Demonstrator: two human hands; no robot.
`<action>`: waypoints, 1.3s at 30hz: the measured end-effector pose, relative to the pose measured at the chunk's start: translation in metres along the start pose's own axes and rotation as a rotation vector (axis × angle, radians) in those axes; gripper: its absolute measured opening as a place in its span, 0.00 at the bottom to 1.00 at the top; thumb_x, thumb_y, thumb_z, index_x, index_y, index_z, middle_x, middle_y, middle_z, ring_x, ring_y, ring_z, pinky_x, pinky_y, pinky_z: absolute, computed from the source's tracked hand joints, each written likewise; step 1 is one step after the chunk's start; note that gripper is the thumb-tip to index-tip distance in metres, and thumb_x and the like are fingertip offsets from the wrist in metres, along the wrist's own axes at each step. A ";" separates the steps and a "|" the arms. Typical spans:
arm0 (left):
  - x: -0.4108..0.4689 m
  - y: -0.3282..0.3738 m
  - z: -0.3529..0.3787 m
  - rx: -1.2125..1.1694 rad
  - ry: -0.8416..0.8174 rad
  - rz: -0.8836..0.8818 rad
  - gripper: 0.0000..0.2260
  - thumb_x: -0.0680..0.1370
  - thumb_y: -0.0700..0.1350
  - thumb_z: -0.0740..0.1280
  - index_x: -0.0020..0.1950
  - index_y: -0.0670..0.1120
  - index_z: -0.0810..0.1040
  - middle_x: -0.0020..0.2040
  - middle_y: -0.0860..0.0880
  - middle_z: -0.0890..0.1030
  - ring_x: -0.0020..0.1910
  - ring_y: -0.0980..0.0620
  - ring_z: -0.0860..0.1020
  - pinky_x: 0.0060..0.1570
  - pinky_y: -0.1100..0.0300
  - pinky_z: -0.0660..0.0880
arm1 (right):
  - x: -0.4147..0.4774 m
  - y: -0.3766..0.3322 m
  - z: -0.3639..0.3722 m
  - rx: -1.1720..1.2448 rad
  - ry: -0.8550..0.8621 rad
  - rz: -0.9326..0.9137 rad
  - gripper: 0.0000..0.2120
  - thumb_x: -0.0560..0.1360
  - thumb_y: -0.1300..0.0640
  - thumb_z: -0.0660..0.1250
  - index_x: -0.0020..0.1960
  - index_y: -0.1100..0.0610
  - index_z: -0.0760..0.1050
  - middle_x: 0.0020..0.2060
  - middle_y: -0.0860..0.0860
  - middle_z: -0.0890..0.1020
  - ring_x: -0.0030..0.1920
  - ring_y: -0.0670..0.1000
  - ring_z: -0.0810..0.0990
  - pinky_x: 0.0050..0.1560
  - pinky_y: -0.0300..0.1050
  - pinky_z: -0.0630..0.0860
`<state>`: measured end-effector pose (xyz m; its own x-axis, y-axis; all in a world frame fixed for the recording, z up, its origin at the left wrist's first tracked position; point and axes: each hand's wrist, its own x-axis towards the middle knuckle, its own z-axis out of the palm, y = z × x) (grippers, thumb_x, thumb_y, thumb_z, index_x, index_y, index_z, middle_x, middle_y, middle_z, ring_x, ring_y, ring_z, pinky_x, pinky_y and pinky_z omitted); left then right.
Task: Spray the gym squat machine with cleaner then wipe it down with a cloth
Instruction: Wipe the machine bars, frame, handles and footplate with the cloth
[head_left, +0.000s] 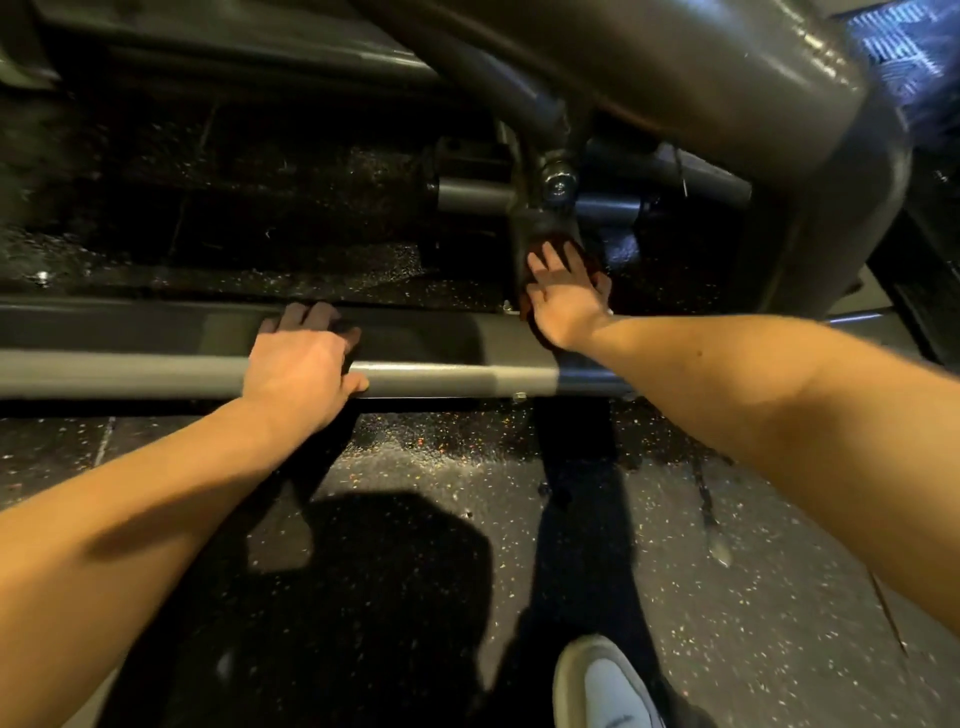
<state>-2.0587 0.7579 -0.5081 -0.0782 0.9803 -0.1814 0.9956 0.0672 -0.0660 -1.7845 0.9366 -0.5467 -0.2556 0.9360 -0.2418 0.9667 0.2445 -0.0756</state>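
Note:
The squat machine's grey base rail (130, 358) runs across the floor in front of me. My left hand (301, 364) rests on top of it, fingers over the far edge and thumb along the near side. My right hand (563, 296) reaches past the rail's right end and presses a dark reddish cloth (535, 325) with spread fingers against the low upright post (540, 228) beneath the pivot bolt (558, 179). Most of the cloth is hidden under the hand. No spray bottle is in view.
A thick grey curved frame arm (753, 104) looms overhead at the right. Dark speckled rubber flooring (415, 519) lies below, wet-looking near the rail. My white shoe (602, 686) shows at the bottom. A blue patterned surface (904, 47) sits top right.

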 end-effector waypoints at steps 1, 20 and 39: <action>0.000 0.002 -0.001 0.011 -0.007 -0.016 0.27 0.79 0.60 0.69 0.76 0.54 0.72 0.75 0.48 0.68 0.72 0.43 0.64 0.68 0.47 0.66 | 0.011 0.002 -0.004 -0.004 -0.018 -0.004 0.26 0.87 0.50 0.49 0.84 0.47 0.51 0.84 0.47 0.47 0.83 0.52 0.42 0.78 0.62 0.49; -0.016 -0.021 -0.018 0.252 -0.062 0.078 0.32 0.80 0.62 0.65 0.81 0.51 0.62 0.78 0.49 0.66 0.75 0.46 0.66 0.72 0.53 0.63 | -0.113 0.034 0.034 0.086 0.077 -0.207 0.24 0.85 0.51 0.57 0.80 0.50 0.64 0.82 0.48 0.58 0.82 0.55 0.53 0.77 0.68 0.56; -0.039 -0.076 0.011 0.084 0.105 -0.060 0.28 0.76 0.59 0.72 0.73 0.47 0.76 0.69 0.44 0.77 0.63 0.40 0.75 0.59 0.46 0.72 | -0.099 -0.086 0.041 -0.257 0.233 -0.700 0.33 0.77 0.49 0.71 0.79 0.49 0.66 0.79 0.52 0.68 0.74 0.60 0.68 0.63 0.59 0.72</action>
<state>-2.1317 0.7126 -0.5064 -0.1274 0.9893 -0.0717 0.9810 0.1150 -0.1563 -1.8424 0.8125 -0.5555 -0.8258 0.5639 -0.0090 0.5605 0.8223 0.0981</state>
